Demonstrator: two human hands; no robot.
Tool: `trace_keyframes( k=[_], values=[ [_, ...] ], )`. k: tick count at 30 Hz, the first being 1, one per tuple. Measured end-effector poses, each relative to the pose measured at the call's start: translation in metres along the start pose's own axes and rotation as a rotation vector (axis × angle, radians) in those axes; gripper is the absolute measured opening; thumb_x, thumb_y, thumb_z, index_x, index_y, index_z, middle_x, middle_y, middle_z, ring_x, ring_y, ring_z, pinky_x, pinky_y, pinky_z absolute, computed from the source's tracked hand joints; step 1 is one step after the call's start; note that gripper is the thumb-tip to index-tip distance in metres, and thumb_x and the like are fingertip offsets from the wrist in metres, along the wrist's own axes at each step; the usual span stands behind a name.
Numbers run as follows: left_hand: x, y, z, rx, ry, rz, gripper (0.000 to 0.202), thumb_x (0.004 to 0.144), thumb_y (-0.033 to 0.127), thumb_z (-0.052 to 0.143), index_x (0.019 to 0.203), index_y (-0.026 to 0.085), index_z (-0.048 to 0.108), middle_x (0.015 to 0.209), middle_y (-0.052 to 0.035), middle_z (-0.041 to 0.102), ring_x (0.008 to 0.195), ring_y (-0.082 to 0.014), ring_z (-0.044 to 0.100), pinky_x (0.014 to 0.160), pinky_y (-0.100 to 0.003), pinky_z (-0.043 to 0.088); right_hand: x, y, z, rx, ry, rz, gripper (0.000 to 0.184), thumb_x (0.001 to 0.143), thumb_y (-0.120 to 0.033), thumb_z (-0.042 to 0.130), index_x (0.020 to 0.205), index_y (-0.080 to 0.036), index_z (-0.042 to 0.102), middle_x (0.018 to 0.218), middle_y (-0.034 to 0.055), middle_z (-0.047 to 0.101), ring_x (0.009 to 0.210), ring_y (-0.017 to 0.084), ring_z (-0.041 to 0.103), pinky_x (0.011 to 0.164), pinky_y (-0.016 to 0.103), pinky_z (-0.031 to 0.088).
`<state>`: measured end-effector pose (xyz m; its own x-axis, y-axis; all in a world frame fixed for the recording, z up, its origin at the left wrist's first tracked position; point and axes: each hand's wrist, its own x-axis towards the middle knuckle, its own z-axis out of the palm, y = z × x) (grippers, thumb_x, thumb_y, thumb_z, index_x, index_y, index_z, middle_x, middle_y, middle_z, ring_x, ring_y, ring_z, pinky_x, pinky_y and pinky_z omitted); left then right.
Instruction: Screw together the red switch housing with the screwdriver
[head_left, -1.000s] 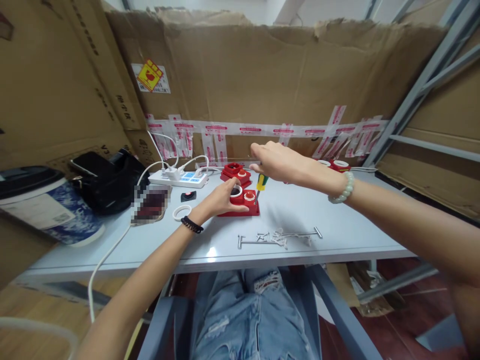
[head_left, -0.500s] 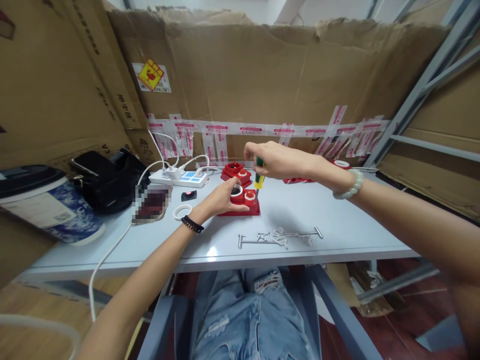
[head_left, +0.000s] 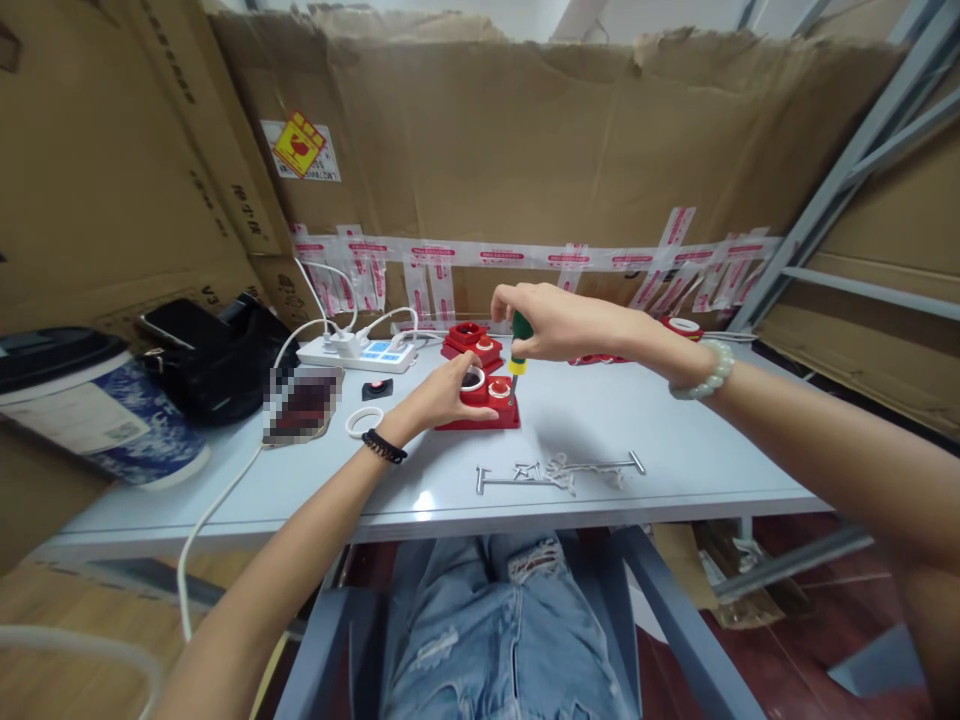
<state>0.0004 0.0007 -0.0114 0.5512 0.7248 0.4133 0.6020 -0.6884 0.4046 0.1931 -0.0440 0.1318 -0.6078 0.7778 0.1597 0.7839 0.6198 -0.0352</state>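
My left hand (head_left: 448, 395) grips a red box (head_left: 504, 415) on the table, thumb along its front and fingers at its far left side. A white ring (head_left: 481, 381) around a dark opening and a red round button (head_left: 499, 388) sit on its top. In my right hand (head_left: 559, 322) is a screwdriver (head_left: 517, 366) with a green and yellow handle, held nearly upright. Its tip is at the box's right edge; the contact itself is too small to make out. A similar red box (head_left: 493, 357) stands just behind.
Left lie a loose white ring (head_left: 364, 422), a black square piece (head_left: 377, 389), a phone (head_left: 304, 405), a power strip (head_left: 360, 352), a black bag (head_left: 225, 370) and a large cup (head_left: 105, 410). Metal T-shaped rods (head_left: 525, 484) with white cords lie near the table's front edge. Cardboard (head_left: 480, 150) stands behind.
My right hand has shifted very slightly, with the screwdriver still over the box's right edge. My left hand keeps its hold, and the box stays in place.
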Motion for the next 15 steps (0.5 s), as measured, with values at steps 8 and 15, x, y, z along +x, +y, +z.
trace_keyframes(
  k=[8,15],
  values=[
    [-0.0003,0.0029,-0.0013,-0.006,0.002,-0.014,0.06,0.066,0.053,0.072,0.108,0.02,0.045,0.108,-0.0093,0.06,0.094,-0.0257,0.059,0.081,-0.039,0.047,0.0023,0.003,0.001,0.029,0.014,0.013,0.029,0.074,-0.016,0.06,0.1,-0.018,0.049,0.098,0.0057,0.056,0.082,0.017,0.051,0.064,0.029,0.037],
    [0.0005,0.0033,-0.0006,0.009,0.009,-0.012,0.062,0.065,0.053,0.072,0.108,0.019,0.046,0.106,-0.0093,0.059,0.091,-0.0256,0.059,0.08,-0.04,0.047,0.0003,0.0041,0.002,0.023,0.075,0.044,0.028,0.076,-0.016,0.056,0.103,-0.017,0.048,0.098,0.0078,0.057,0.084,0.019,0.052,0.066,0.031,0.038]
  ],
)
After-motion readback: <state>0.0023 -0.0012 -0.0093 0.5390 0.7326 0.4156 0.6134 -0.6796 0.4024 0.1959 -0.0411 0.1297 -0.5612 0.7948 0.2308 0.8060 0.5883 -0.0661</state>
